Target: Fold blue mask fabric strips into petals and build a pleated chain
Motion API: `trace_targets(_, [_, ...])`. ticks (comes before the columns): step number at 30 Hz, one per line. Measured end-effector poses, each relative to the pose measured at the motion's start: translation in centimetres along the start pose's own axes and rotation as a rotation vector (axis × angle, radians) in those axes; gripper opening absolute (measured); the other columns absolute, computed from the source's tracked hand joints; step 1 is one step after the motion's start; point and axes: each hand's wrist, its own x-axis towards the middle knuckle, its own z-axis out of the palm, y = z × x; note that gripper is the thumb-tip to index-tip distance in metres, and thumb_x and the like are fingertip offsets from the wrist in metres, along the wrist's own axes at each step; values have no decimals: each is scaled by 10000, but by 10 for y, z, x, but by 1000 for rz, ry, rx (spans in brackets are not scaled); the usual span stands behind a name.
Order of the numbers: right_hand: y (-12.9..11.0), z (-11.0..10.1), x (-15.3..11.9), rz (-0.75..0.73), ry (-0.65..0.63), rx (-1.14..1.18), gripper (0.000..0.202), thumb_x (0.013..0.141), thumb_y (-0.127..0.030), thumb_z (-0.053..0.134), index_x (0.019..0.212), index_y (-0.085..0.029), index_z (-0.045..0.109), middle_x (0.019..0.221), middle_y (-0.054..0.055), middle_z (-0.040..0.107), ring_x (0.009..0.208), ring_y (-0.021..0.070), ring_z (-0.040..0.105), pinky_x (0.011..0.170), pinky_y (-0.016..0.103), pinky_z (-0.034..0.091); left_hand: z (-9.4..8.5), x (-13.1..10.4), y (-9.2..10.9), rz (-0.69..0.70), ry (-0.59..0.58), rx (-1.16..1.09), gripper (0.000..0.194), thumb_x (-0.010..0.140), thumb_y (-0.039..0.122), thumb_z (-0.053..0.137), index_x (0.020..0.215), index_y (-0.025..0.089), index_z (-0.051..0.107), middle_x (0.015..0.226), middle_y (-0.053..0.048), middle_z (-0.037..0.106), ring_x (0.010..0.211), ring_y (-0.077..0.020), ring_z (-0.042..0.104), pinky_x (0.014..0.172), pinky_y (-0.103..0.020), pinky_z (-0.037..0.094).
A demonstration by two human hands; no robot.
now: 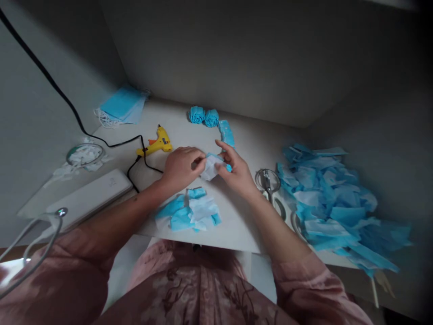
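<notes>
Between my two hands, above the middle of the table, is a small piece of white and blue mask fabric [211, 166]. My left hand [183, 166] pinches its left edge between thumb and fingers. On the other side my right hand [235, 170] grips it with the thumb on top. Close in front of my body lie several loose blue and white fabric pieces [203, 210]. Beyond my hands sit two rolled blue fabric roses [204, 117], side by side. A folded blue strip [226, 132] lies just past my right fingers.
A yellow glue gun [158, 141] with a black cord rests left of my hands. Behind it is a stack of blue masks [123, 104]. A white power bank [89, 194] and a dish of white scraps [84, 155] are at left. Scissors [269, 183] and a large blue fabric heap [333, 198] lie at right.
</notes>
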Motion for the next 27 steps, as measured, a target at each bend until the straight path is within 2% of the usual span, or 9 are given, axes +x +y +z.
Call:
trace_targets(4, [14,-7,5,17,92,27,535,843,-270,626,1374,-239,575,937,25,672,852,172,622,887,347,511,0,5,-6,-207,3,-304,172,820,345,538,731,200,564,672,8,601,655,-149,529,636,-269,377])
trace_targets(7, [21,-14,7,27,177,85,515,872,-328,640,1374,-232,576,998,48,694,900,177,650,887,351,517,1,6,-9,-281,-31,-461,233,817,401,540,702,198,536,610,29,507,590,-125,457,574,-252,347])
trace_targets(10, [14,-17,5,-10,175,116,530,916,-429,630,1415,-272,545,1245,94,687,1128,217,648,1017,402,495,0,5,-7,-268,-72,-507,243,822,407,553,704,195,538,608,33,503,580,-116,446,556,-243,335])
trace_targets(14, [-4,-15,0,-137,30,33,585,913,-469,641,1460,-311,508,1475,82,575,1362,258,533,1153,463,404,0,1,0,-129,-131,-338,184,834,330,547,710,195,559,634,28,568,598,-118,478,601,-248,357])
trace_targets(16, [-9,-12,-1,-154,-2,-25,518,893,-444,667,1383,-293,591,1359,78,658,1269,253,599,1108,445,441,1,0,1,-30,-139,-231,156,823,295,547,706,199,581,650,16,605,629,-132,510,634,-260,364])
trace_targets(18, [-9,-9,0,-127,0,-62,318,881,-397,679,1167,-263,718,1106,57,746,1060,226,675,990,394,501,2,0,1,35,-137,-178,159,823,294,551,711,201,614,686,-4,648,679,-154,554,672,-276,379])
trace_targets(20, [-7,-8,1,-80,50,-60,155,874,-353,676,941,-235,752,905,32,745,883,192,679,864,343,517,1,0,-1,15,-124,-184,192,845,327,557,744,198,658,736,-21,691,724,-169,593,693,-284,393])
trace_targets(25, [-5,-12,3,-34,213,-7,114,865,-317,675,876,-214,721,900,26,737,850,170,657,818,310,487,-5,1,0,-185,40,-324,297,880,408,562,727,187,689,656,-2,662,651,-145,571,651,-268,403])
trace_targets(27, [-8,-12,2,-84,240,-36,101,876,-303,663,885,-219,718,910,30,733,867,175,653,831,318,483,-5,0,3,-214,7,-414,356,883,446,571,684,176,693,600,-2,622,606,-133,545,623,-264,404])
